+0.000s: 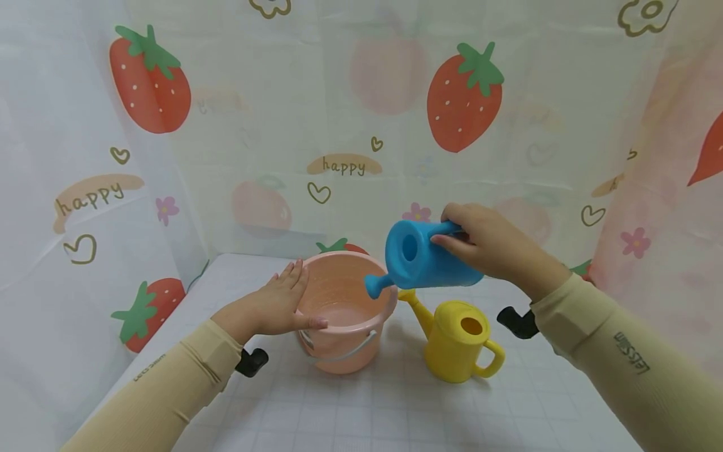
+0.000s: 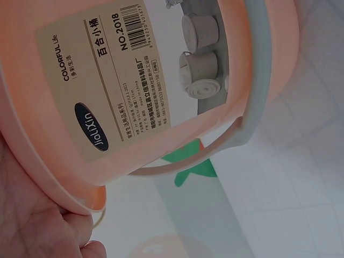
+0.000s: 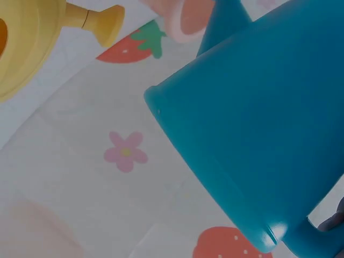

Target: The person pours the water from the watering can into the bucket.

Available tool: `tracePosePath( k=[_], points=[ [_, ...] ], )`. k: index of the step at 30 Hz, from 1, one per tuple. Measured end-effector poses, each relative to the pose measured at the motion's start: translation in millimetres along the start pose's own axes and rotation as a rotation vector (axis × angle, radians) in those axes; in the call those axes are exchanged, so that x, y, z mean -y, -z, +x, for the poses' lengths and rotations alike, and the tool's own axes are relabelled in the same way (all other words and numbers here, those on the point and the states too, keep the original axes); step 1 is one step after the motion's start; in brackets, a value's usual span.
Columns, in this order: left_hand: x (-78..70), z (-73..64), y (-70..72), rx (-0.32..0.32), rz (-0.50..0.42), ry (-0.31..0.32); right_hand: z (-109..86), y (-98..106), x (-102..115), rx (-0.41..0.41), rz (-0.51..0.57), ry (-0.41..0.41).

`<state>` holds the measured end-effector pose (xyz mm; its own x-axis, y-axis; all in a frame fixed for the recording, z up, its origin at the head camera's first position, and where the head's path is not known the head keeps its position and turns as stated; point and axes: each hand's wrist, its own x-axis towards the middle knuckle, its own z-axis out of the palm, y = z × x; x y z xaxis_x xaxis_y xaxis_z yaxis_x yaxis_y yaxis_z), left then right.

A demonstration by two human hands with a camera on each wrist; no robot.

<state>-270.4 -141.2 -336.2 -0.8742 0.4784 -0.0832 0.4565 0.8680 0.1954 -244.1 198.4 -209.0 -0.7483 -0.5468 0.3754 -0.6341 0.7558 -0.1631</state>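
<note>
In the head view my right hand (image 1: pixel 480 242) grips the handle of a blue watering can (image 1: pixel 446 260), raised and tipped to the left. Its spout head (image 1: pixel 374 286) hangs over the opening of a pink bucket (image 1: pixel 344 351). My left hand (image 1: pixel 273 304) rests against the bucket's left rim, fingers straight and spread, thumb along the front edge. The left wrist view shows the printed label (image 2: pixel 102 80) on the bucket's side. The blue can's body (image 3: pixel 258 118) fills much of the right wrist view, where most of the right hand is out of frame.
A yellow watering can (image 1: pixel 454 348) stands upright just right of the bucket, spout toward it. The bucket's white handle (image 1: pixel 344 355) hangs down its front. A white table (image 1: pixel 361 414) lies beneath, with a strawberry-print sheet (image 1: pixel 271 125) behind and at both sides.
</note>
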Motion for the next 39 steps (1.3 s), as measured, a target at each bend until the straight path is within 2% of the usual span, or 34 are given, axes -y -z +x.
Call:
tracePosePath(
  k=[6, 17, 22, 27, 34, 39],
  points=[
    [0.9, 1.0, -1.1, -0.003, -0.001, 0.000, -3.9, -5.7, -5.7, -0.034, 0.067, -0.040],
    [1.1, 0.7, -0.1, -0.006, -0.009, -0.003, -20.2, -27.8, -16.2, -0.097, 0.199, -0.263],
    [1.4, 0.4, -0.3, -0.004, -0.017, -0.003, -29.1, -36.6, -19.9, -0.143, 0.267, -0.337],
    [1.8, 0.6, 0.0, -0.002, -0.018, -0.009, -36.4, -41.7, -24.2, -0.215, 0.330, -0.358],
    [2.1, 0.0, 0.2, -0.004, -0.010, -0.010, -42.9, -45.4, -28.5, -0.274, 0.411, -0.381],
    [1.1, -0.2, 0.7, -0.003, -0.008, -0.009, -47.0, -47.8, -33.2, -0.324, 0.532, -0.369]
  ],
)
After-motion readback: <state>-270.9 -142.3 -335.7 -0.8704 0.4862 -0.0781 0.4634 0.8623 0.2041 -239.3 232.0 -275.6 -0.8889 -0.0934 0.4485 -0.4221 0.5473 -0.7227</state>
